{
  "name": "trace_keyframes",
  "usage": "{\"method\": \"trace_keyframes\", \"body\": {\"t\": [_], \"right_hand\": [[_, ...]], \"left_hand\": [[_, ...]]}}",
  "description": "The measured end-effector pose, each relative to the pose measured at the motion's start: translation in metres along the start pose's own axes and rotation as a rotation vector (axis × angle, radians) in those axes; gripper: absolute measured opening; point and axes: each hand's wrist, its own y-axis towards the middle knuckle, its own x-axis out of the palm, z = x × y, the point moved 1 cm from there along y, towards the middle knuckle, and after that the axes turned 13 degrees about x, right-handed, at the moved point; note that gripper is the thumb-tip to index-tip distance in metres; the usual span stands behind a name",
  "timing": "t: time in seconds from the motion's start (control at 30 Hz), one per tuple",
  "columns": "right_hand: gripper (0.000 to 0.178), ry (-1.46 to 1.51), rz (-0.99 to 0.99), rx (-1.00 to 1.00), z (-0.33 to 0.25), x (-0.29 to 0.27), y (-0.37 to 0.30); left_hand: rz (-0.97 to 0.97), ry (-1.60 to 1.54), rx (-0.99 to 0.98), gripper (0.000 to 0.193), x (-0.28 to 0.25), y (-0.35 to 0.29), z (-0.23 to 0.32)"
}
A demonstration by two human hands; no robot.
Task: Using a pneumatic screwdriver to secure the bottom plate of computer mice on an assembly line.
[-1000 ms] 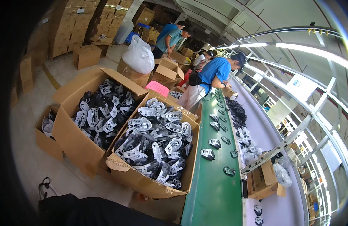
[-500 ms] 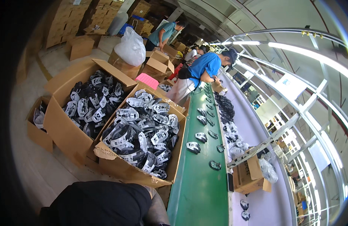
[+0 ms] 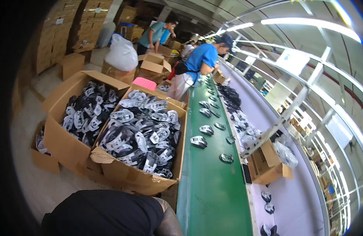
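Neither of my hands is in view. A black sleeve (image 3: 106,212) and a bare part of my arm (image 3: 168,222) show at the lower edge, beside a green conveyor belt (image 3: 213,196). Just beyond the sleeve, a large open carton (image 3: 134,179) is heaped with grey-and-black computer mouse shells (image 3: 144,129). On the belt lie pale mouse shells (image 3: 199,142) in a row, alongside a row of dark mouse bases with circuit boards (image 3: 226,158). What my hands touch or hold is hidden.
A second open carton (image 3: 67,126) of shells stands left. Right of the belt, a pale bench (image 3: 299,204) holds bagged parts (image 3: 242,126), a carton (image 3: 264,167) and a phone-like object (image 3: 246,174). A metal frame (image 3: 283,114) rises above. A person in blue (image 3: 203,59) stands farther along.
My view has turned, so the cartons and far belt sit farther left and more of the near right bench shows. The person in the teal shirt is more upright.
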Motion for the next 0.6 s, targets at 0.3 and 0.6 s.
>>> {"method": "trace_keyframes", "body": {"t": [0.3, 0.6], "right_hand": [[0.070, -0.541, 0.219, 0.151, 0.069, -0.100, -0.041], [0.080, -0.340, 0.141, -0.115, 0.045, -0.097, 0.018]], "left_hand": [[-0.072, 0.193, 0.459, 0.027, -0.072, 0.035, 0.052], [0.325, 1.116, -0.401, 0.041, -0.104, -0.091, -0.204]]}}
